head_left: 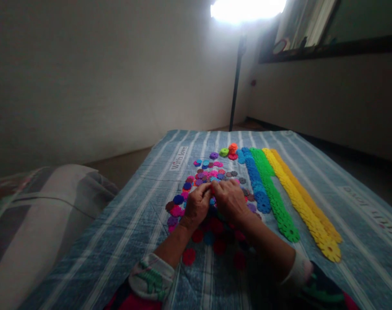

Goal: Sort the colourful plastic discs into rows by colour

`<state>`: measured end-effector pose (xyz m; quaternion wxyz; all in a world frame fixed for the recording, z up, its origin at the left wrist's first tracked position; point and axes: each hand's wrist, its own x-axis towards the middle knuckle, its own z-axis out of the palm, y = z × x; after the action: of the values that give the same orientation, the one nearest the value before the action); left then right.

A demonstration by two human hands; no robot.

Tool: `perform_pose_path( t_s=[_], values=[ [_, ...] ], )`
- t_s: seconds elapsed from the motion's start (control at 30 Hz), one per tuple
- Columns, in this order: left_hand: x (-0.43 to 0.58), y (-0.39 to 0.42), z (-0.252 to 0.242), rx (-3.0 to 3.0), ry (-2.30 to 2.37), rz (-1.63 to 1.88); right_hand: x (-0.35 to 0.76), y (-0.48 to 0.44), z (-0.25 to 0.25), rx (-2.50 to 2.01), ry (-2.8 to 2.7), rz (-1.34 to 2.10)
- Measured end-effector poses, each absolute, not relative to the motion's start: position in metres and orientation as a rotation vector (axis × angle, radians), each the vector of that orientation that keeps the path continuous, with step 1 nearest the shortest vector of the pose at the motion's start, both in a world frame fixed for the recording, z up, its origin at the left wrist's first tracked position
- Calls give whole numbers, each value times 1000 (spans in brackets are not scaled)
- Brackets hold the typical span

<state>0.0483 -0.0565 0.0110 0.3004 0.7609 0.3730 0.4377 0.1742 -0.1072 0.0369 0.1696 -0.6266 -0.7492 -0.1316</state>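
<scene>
My left hand (197, 204) and my right hand (230, 198) meet above a spread of loose, notched plastic discs. Both are closed, with thumbs and fingers pinched together at the tips. A small red piece (212, 188) shows between the fingertips; most of it is hidden, so its shape cannot be made out. Around and below the hands lie pink, purple, blue, brown and grey discs, among them a dark blue disc (178, 199) to the left and a red disc (189, 256) nearer me. My forearms and their shadow cover part of the spread.
Right of the loose discs run overlapping rows: a blue row (254, 174), a green row (273, 200) and yellow rows (304, 206). Small orange (232, 147) and lime (224, 152) stacks sit behind. Striped cloth (128, 232) covers the surface. A lit lamp (247, 9) stands beyond.
</scene>
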Motion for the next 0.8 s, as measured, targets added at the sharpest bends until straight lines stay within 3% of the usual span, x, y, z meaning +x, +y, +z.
perform_pose_path(
  t_s=[0.8],
  values=[
    [48, -49, 22, 2008, 1071, 1150, 179, -101, 43, -1745, -2154, -362]
  ],
)
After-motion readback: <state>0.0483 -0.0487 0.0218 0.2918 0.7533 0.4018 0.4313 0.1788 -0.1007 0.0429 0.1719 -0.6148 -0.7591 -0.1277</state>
